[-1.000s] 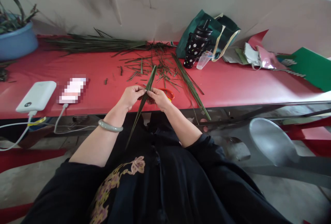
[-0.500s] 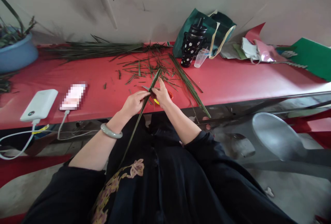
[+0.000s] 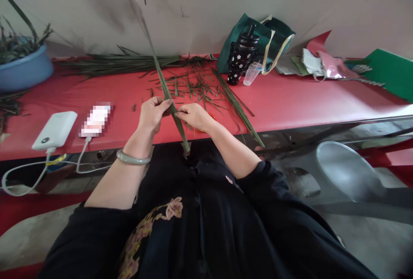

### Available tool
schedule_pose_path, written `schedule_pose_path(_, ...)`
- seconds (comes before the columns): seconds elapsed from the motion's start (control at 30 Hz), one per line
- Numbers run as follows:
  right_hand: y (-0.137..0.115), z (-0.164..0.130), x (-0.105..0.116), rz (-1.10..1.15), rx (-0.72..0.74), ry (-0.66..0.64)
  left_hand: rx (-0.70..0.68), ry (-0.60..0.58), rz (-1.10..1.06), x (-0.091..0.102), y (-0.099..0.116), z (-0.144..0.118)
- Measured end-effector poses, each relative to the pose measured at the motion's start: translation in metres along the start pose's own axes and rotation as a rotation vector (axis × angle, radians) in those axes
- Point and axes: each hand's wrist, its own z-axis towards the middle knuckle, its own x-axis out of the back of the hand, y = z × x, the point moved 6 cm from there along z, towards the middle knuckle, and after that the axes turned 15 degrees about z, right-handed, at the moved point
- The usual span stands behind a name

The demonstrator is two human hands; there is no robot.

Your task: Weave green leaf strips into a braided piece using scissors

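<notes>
Left hand (image 3: pixel 152 113) and right hand (image 3: pixel 193 115) meet over table's near edge, both pinching long green leaf strip (image 3: pixel 163 82) between thumb and fingertips. Strip runs tilted: upper end rises up-left over table toward wall, lower end pokes down past near edge toward lap. Jade bangle (image 3: pixel 133 157) on left wrist. Red table (image 3: pixel 290 98) carries leaf scraps (image 3: pixel 190 83) mid-surface, leaf bundle (image 3: pixel 119 60) along far edge, black flowered bottle (image 3: pixel 240 60) beside green bag (image 3: pixel 267 38), white power bank (image 3: pixel 55 130) near left end.
</notes>
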Motion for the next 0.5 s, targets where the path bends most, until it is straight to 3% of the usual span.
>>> schedule_pose_path(0.27, 0.048, 0.004, -0.017, 0.535, -0.162, 0.060, 0.101, -0.175, 0.030, -0.018, -0.035, -0.008)
schedule_pose_path(0.5, 0.094, 0.003, -0.026, 0.554, -0.208, 0.230, 0.149, -0.141, 0.001, -0.026, -0.067, -0.015)
